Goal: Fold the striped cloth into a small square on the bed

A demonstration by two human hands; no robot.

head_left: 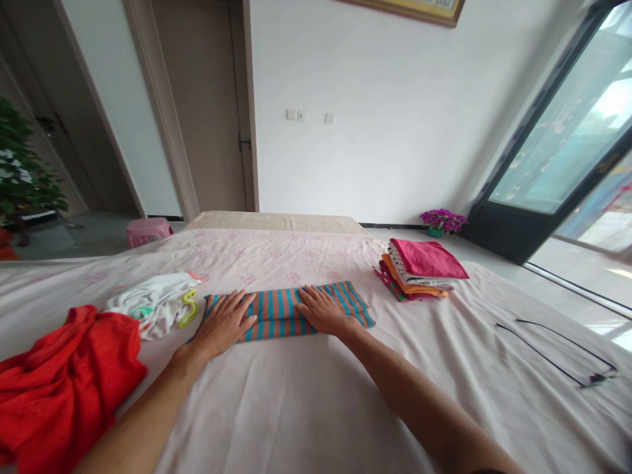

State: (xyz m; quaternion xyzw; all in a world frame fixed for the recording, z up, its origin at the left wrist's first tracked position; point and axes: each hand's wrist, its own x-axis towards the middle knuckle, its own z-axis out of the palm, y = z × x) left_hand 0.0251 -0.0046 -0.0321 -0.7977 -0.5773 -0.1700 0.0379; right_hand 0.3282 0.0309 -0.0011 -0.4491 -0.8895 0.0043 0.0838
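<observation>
A striped teal and orange-brown garment [279, 306] lies folded into a long strip on the bed sheet. My left hand [224, 322] rests flat on its left end, fingers stretched out. Toward its right part, my right hand [320, 309] lies palm down with the fingers spread. Neither hand grips the cloth. To the left of my left hand is a crumpled white garment [158, 299] with a yellow-green edge piece. Right of my right hand stands a stack of folded clothes [417, 270], with a pinkish-red piece on top.
A rumpled red garment [74, 382] lies at the near left. Black-framed glasses [557, 352] rest on the sheet [306, 401] at the right. Beyond the bed are a pink stool [148, 230], purple flowers [443, 220] in a pot and a glass door [557, 145].
</observation>
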